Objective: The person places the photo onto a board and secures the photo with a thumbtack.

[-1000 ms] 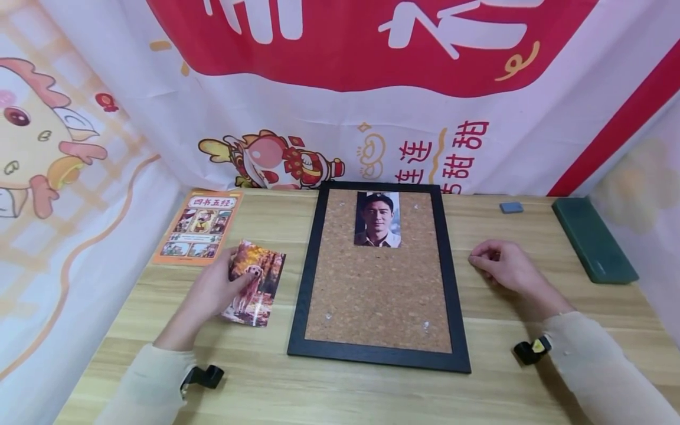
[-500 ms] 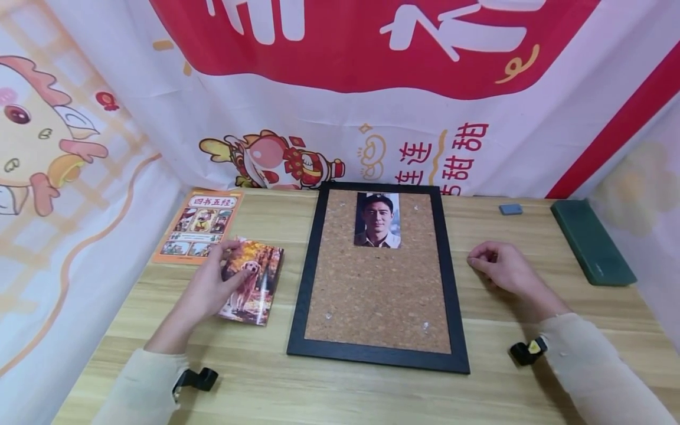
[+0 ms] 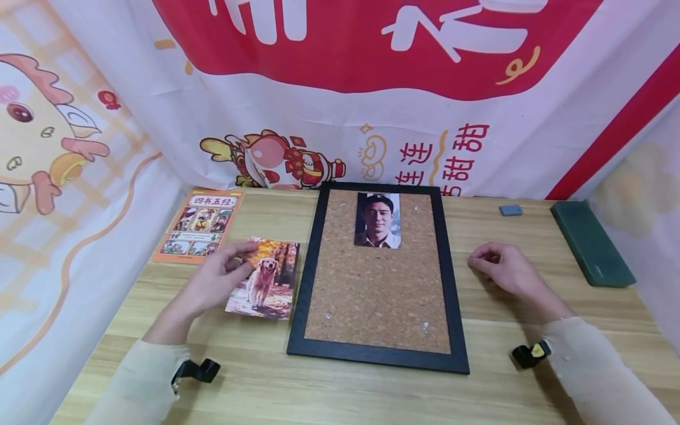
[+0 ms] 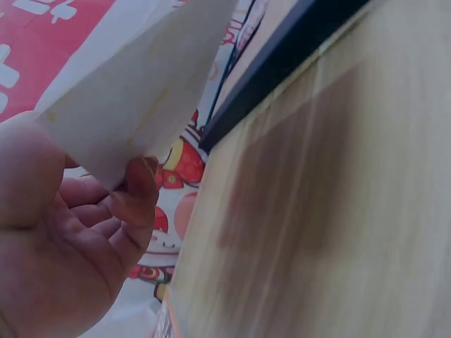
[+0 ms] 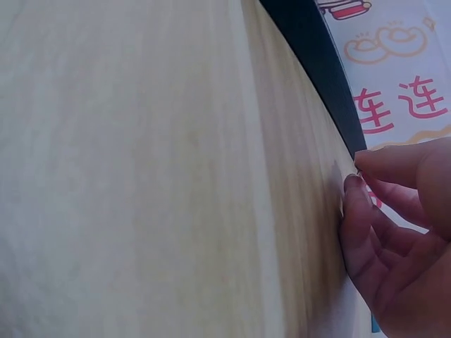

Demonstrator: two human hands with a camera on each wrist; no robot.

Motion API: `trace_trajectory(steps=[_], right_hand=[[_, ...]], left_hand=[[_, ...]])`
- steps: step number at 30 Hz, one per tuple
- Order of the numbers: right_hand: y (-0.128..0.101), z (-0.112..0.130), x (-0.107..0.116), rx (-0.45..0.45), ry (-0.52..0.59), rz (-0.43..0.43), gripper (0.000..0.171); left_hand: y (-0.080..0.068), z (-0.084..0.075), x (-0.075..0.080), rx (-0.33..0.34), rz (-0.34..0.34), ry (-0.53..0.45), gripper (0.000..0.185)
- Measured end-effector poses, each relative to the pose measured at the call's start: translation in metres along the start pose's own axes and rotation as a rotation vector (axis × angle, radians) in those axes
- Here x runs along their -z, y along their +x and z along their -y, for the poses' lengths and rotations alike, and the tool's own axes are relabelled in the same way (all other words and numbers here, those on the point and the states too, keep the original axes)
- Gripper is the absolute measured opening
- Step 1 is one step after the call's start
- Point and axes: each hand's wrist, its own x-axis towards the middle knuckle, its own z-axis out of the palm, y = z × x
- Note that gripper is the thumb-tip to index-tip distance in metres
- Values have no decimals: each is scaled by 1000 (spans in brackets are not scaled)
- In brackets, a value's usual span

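Note:
My left hand [image 3: 215, 282] pinches the left edge of a photo of a golden retriever [image 3: 265, 283] between thumb and fingers. The photo is held above the table, beside the left edge of a black-framed cork board [image 3: 378, 295]; its pale back [image 4: 141, 91] faces the left wrist view. On the board's upper middle is a portrait photo [image 3: 378, 221], with a small clear pin at its top. Small clear pins [image 3: 425, 325] also stand near the board's corners. Right of the board, my right hand [image 3: 502, 267] pinches a tiny pin-like object [image 5: 358, 172], mostly hidden by the fingertips.
An orange illustrated booklet [image 3: 198, 227] lies at the back left, just beyond my left hand. At the back right are a small blue block [image 3: 511, 210] and a long green case [image 3: 592, 243]. A printed cloth [image 3: 340, 106] hangs behind the wooden table [image 3: 255, 378].
My left hand has shifted the dog photo right, toward the board, and turned it slightly; more of the dog now shows. My right hand has stayed nearly still.

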Motion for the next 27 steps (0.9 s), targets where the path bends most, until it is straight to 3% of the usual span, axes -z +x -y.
trace_trajectory(steps=[7, 13, 27], right_hand=[[-4, -1, 0, 12, 41, -3, 28], [-7, 2, -1, 44, 78, 7, 26], [-16, 10, -5, 100, 79, 15, 24]], left_hand=[[6, -15, -16, -40, 52, -36, 48], [14, -26, -35, -102, 152, -30, 48], [46, -52, -92, -201, 316, -122, 50]])
